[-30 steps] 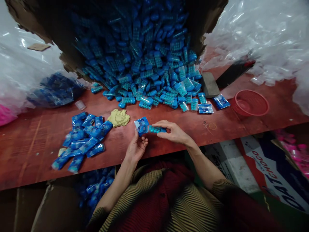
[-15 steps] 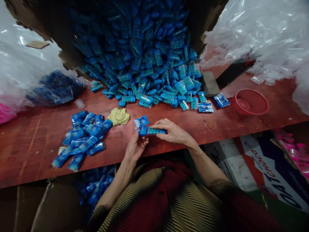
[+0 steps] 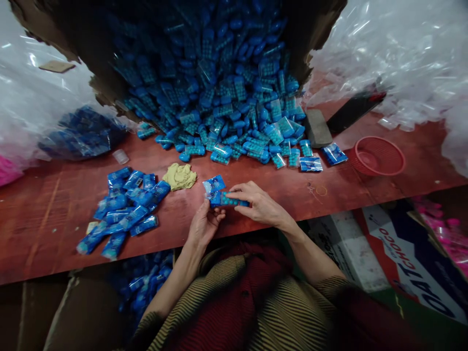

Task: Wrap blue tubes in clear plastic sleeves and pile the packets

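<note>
Near yellow cloth [image 3: 180,176], packet heap [image 3: 134,197]: left fingers [image 3: 218,213] pinch wrapper [image 3: 215,198]; right fingers [image 3: 244,187] hold bottle [image 3: 227,200].

Dim, uneven light falls across my long, scuffed red worktop [image 3: 365,195].
Below its edge on my right I see a dark green floor [image 3: 420,321] beside a red, white and navy cardboard carton [image 3: 413,263]; on my left, plain brown cardboard [image 3: 91,312] sits in shadow. White glints streak the clear plastic bagging [image 3: 395,58] beyond.
</note>
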Tool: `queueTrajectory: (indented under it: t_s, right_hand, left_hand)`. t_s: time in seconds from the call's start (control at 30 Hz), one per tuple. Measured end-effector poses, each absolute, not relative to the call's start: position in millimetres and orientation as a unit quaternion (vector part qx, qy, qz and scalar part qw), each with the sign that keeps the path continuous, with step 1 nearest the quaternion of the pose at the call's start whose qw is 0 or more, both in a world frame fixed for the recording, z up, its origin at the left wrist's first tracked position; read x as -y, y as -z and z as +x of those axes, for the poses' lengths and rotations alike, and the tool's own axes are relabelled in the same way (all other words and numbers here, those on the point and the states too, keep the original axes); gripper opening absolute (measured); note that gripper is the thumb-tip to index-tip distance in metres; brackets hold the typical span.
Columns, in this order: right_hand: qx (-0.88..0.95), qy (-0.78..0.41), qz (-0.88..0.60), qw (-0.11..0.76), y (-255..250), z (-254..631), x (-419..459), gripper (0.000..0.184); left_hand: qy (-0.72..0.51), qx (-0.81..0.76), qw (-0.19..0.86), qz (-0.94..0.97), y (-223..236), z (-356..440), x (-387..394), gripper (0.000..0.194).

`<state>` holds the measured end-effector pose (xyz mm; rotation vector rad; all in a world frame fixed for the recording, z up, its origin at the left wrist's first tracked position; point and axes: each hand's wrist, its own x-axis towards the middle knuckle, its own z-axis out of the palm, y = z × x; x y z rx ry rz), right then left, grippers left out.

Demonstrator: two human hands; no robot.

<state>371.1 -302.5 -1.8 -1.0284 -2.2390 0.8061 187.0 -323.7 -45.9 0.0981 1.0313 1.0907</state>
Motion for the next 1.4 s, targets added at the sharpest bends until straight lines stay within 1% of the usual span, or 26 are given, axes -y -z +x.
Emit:
queueTrajectory:
  t_s: [0.13, 0.23, 0.3, 0.43, 0.77, 0.93, 1.17, 1.4]
  right_hand:
    - [0.822, -0.323, -0.380, 0.276, 2, 372, 303, 0.033]
    - [0.798, -0.367, -0.380, 0.288, 1, 373, 305, 0.037]
    - [0.782, -0.384, -0.386, 0.304, 2, 372, 307, 0.038]
    - [0.765, -0.383, -0.392, 0.338, 6, 373, 310, 0.034]
    - [0.742, -0.464, -0.345, 0.339, 5, 380, 306, 0.033]
    - [0.765, -0.441, -0.354, 0.307, 4, 379, 305, 0.033]
    - [0.794, -0.398, -0.356, 0.293, 1, 378, 306, 0.032]
    - [0.807, -0.364, -0.372, 0.280, -1, 376, 310, 0.032]
  left_hand:
    - [-0.503, -0.460, 0.725, 0.095, 47, 186, 324, 0.023]
    - [-0.522, -0.468, 0.703, 0.119, 47, 183, 323, 0.029]
    - [-0.525, -0.471, 0.700, 0.110, 46, 183, 321, 0.027]
    - [-0.518, -0.467, 0.713, 0.074, 45, 183, 319, 0.018]
    - [-0.499, -0.460, 0.730, 0.080, 53, 178, 319, 0.016]
    - [-0.493, -0.446, 0.739, 0.109, 53, 178, 322, 0.020]
    - [-0.500, -0.429, 0.742, 0.126, 55, 176, 324, 0.025]
    - [-0.498, -0.434, 0.742, 0.116, 55, 174, 323, 0.021]
